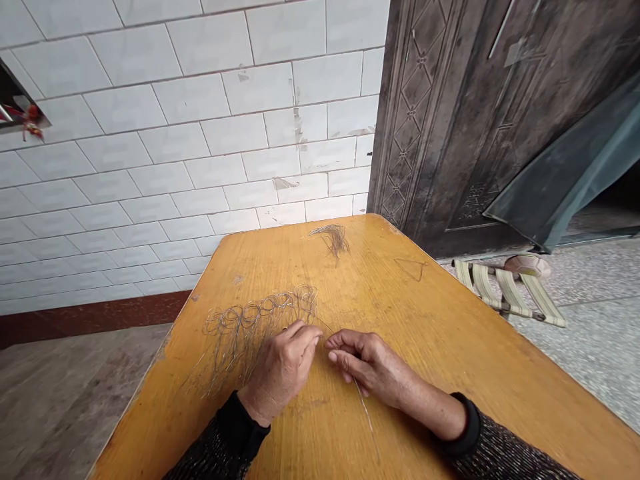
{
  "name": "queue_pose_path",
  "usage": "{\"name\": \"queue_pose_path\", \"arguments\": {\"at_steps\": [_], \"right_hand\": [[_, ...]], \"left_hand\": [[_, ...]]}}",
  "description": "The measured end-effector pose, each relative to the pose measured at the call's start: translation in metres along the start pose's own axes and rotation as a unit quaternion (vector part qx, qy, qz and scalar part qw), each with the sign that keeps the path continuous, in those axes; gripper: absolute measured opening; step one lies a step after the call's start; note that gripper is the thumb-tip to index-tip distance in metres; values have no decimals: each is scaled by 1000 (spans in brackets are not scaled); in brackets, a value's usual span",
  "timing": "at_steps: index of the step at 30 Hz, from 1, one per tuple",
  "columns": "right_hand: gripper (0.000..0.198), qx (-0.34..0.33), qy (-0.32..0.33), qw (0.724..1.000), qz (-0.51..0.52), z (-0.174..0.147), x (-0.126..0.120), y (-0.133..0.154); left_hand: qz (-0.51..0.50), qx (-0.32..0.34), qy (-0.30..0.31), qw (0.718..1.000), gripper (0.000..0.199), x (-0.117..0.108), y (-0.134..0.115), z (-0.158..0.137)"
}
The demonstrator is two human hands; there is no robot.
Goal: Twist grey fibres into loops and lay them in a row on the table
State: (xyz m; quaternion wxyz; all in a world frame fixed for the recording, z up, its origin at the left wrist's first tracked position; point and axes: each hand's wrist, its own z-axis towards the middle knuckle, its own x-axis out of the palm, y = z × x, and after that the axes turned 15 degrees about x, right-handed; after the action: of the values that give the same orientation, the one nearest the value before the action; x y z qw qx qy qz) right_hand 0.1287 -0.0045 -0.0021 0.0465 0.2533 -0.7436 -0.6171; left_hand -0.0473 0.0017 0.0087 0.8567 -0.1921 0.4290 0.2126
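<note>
Silvery wire trails from the right hand, fingers bent.

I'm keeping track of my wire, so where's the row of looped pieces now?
In the head view, the looped wires lie left of centre on the wooden table, to the left of the left hand and beyond it.

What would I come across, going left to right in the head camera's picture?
Red ornament → looped wires → right hand → striped straps.
</note>
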Motion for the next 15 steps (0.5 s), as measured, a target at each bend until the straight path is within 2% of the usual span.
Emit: {"name": "queue_pose_path", "arguments": {"at_steps": [4, 7, 10, 13, 15], "right_hand": [[32, 7, 35, 999, 39, -2, -1, 4], [29, -3, 23, 1000, 15, -3, 0, 3], [22, -61, -41, 992, -99, -3, 2, 1], [18, -127, -114, 960, -221, -3, 6, -4], [19, -137, -136, 944, -269, -1, 9, -8]], "left_hand": [[8, -4, -21, 1000, 20, 0, 3, -1], [18, 1, -37, 999, 19, -1, 4, -2], [26, 7, -42, 999, 19, -2, 3, -1], [35, 11, -35, 999, 19, -3, 0, -1], [44, 17, -14, 999, 20, -4, -2, 0]]}}
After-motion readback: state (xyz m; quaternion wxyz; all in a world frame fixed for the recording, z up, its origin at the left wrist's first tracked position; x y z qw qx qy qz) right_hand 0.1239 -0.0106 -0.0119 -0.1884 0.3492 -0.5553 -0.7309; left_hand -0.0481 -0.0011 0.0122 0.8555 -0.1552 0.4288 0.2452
